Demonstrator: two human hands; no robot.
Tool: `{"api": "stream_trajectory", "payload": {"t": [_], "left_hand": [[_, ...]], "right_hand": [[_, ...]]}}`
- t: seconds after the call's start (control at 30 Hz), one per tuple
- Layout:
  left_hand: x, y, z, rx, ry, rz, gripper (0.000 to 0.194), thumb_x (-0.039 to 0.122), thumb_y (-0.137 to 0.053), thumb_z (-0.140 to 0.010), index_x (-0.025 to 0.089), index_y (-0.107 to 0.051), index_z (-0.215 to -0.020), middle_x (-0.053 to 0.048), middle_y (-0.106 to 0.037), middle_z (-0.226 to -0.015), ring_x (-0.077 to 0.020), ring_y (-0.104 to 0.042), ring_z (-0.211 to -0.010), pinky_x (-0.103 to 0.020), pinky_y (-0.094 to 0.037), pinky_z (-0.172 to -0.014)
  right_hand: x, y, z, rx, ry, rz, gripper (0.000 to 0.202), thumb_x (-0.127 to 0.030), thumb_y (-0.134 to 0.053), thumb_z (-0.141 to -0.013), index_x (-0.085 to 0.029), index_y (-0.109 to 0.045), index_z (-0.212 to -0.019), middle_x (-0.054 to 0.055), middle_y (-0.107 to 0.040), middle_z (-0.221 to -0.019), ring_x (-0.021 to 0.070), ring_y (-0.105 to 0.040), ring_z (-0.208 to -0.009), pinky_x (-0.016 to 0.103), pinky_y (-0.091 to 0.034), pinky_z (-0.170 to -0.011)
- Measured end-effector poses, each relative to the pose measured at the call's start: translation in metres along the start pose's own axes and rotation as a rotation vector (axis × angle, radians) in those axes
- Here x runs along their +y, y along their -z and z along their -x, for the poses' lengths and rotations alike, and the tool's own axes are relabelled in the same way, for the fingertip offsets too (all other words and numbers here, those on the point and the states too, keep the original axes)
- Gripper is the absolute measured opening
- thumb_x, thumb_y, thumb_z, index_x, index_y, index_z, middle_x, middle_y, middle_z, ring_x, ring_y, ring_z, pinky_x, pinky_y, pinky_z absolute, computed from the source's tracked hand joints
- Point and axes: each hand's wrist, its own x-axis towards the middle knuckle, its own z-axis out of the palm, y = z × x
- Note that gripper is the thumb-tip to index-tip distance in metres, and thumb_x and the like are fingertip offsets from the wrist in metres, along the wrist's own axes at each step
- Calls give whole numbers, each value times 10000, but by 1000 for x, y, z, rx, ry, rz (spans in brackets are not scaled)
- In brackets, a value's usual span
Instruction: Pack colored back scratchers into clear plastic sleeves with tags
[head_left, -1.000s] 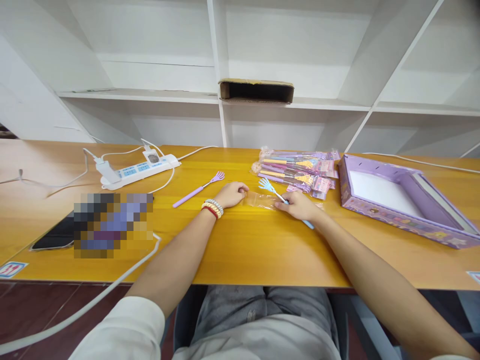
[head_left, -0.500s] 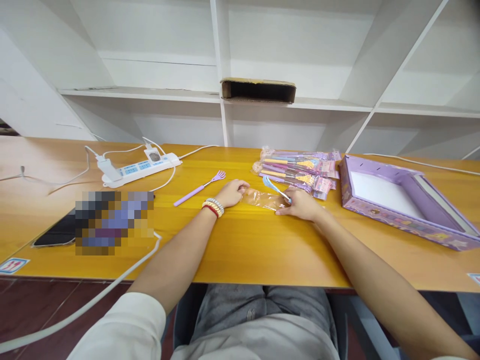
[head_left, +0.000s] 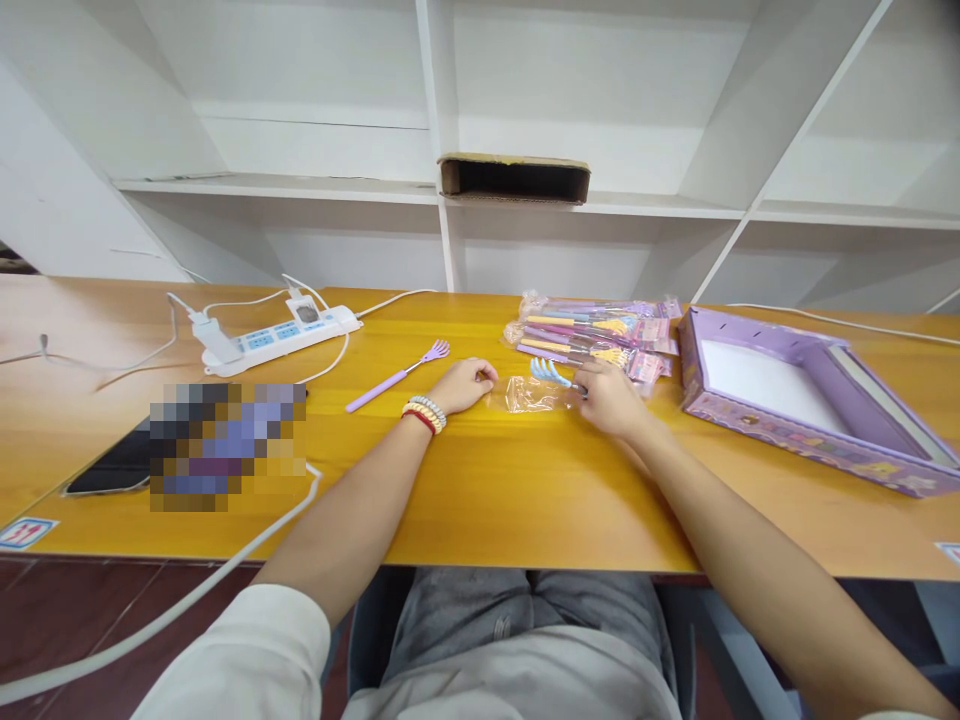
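My right hand [head_left: 609, 398] is closed round a small back scratcher with a light-blue claw head [head_left: 550, 372]. The claw points left, and the fingers cover most of the handle. Beneath it a clear plastic bag [head_left: 534, 394] lies flat and crinkled on the table, its right end reaching under my right hand. My left hand [head_left: 466, 385] rests on the table with curled fingers at the bag's left end, apparently pinching its edge. Left of that hand lies a purple back scratcher [head_left: 397, 378], unwrapped, its claw pointing away from me.
Several bagged back scratchers [head_left: 592, 335] are piled behind my right hand. A purple open box [head_left: 810, 440] stands at the right. To the left are a white power strip [head_left: 277, 340] with cables and a dark phone [head_left: 112, 462], partly blurred. A cardboard box [head_left: 514, 180] sits on the shelf.
My right hand has shifted slightly right and lifted off the bag, turning the blue back scratcher so its claw lies more level. My left hand has hardly moved.
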Motion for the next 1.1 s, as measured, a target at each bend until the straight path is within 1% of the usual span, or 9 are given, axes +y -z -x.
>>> {"api": "stream_trajectory", "payload": {"t": [0.23, 0.33, 0.47, 0.57, 0.67, 0.83, 0.97, 1.03, 1.1], "left_hand": [[5, -2, 4, -138, -38, 175, 232, 169, -532, -681, 152, -621, -895, -13, -620, -732, -110, -543, -638, -244, -459, -649], [11, -3, 7, -209, -95, 142, 310, 139, -520, -655, 170, -648, -935, 2, -626, -714, -110, -546, -633, -232, -445, -639], [19, -4, 10, -281, -175, 94, 168, 232, -587, -667, 181, -698, -783, -6, -666, -752, -136, -567, -703, -241, -434, -684], [21, -4, 10, -274, -135, 190, 208, 339, -597, -704, 166, -693, -767, -17, -671, -756, -142, -570, -702, -251, -436, -684], [18, -4, 6, -140, -70, 361, 257, 383, -592, -725, 152, -674, -804, -35, -673, -811, -148, -580, -751, -265, -444, -732], [11, -4, -2, 383, 97, 518, 264, 377, -537, -771, 144, -618, -863, -37, -639, -797, -121, -552, -689, -252, -446, -670], [9, -7, -4, 393, 220, 309, 195, 335, -561, -746, 147, -602, -777, -24, -610, -706, -136, -544, -652, -255, -424, -617], [10, -9, -3, 376, 287, 211, 279, 314, -597, -715, 139, -592, -931, -36, -626, -733, -158, -566, -682, -268, -428, -641], [13, -12, 0, 375, 332, 143, 548, 310, -619, -700, 117, -467, -1190, -45, -640, -747, -180, -586, -710, -282, -431, -667]], "right_hand": [[4, 4, 2, 264, 9, 99, 126, -67, -501, -660, -178, -559, -648, 62, -602, -743, 212, -454, -827, 344, -292, -748], [0, 7, 3, 325, 41, 74, 149, -44, -495, -661, -180, -552, -639, 56, -610, -786, 207, -467, -877, 364, -294, -800], [-8, 11, 2, 533, 14, 92, 154, -92, -501, -713, -179, -512, -587, 71, -573, -1071, 249, -405, -1092, 406, -290, -879], [-13, 15, 4, 652, -24, 87, 213, -195, -524, -754, -177, -474, -547, 83, -503, -1178, 286, -357, -1137, 439, -300, -892], [-14, 17, 7, 617, -6, 30, 210, -259, -540, -756, -183, -490, -567, 106, -523, -1086, 290, -391, -1078, 451, -311, -884], [-10, 15, 7, 532, 55, -67, 159, -260, -517, -759, -190, -496, -618, 94, -548, -848, 234, -458, -900, 404, -347, -816], [-10, 13, 6, 442, 9, -211, 297, -326, -444, -829, -201, -390, -565, 43, -461, -612, 173, -442, -680, 313, -357, -669], [-10, 13, 6, 389, -65, -286, 354, -370, -396, -860, -203, -344, -553, 33, -450, -583, 153, -428, -623, 291, -341, -627], [-11, 12, 7, 327, -154, -345, 406, -417, -363, -873, -202, -303, -535, 21, -434, -547, 130, -397, -556, 279, -316, -588]]}}
